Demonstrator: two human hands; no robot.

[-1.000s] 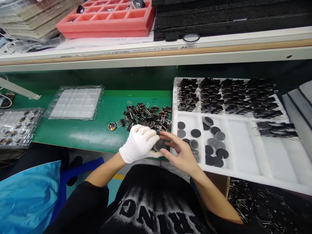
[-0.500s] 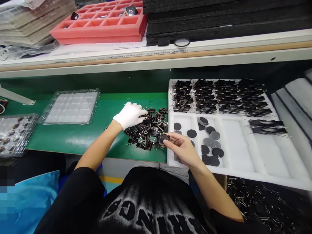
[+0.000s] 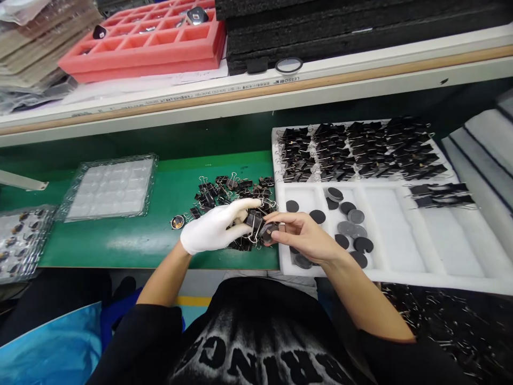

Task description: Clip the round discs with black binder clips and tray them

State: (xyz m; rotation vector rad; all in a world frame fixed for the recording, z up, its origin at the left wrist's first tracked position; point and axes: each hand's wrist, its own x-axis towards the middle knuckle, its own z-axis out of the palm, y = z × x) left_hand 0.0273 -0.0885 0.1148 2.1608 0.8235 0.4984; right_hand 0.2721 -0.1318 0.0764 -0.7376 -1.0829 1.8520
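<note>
My left hand (image 3: pixel 218 224), in a white glove, pinches a black binder clip (image 3: pixel 254 220) above the front of a loose pile of binder clips (image 3: pixel 230 184). Bare and close beside it, my right hand (image 3: pixel 302 235) grips a dark round disc (image 3: pixel 267 233) between thumb and fingers. Clip and disc meet or nearly meet; whether the clip's jaws are on the disc, I cannot tell. To the right, a white foam tray (image 3: pixel 390 240) holds loose black and grey discs (image 3: pixel 352 230) in its near compartments and rows of binder clips (image 3: pixel 356 149) at the back.
A clear plastic tray (image 3: pixel 110 187) lies on the green table (image 3: pixel 120 240) to the left, with a filled tray (image 3: pixel 20 240) beyond it. Overhead runs a shelf edge (image 3: pixel 180 101) bearing red foam (image 3: pixel 148 48). Many clips (image 3: pixel 449 326) lie below at right.
My left hand has come from the back of the pile toward my right hand, bringing a binder clip. My right hand still holds the disc. A small round piece now shows left of the pile.
</note>
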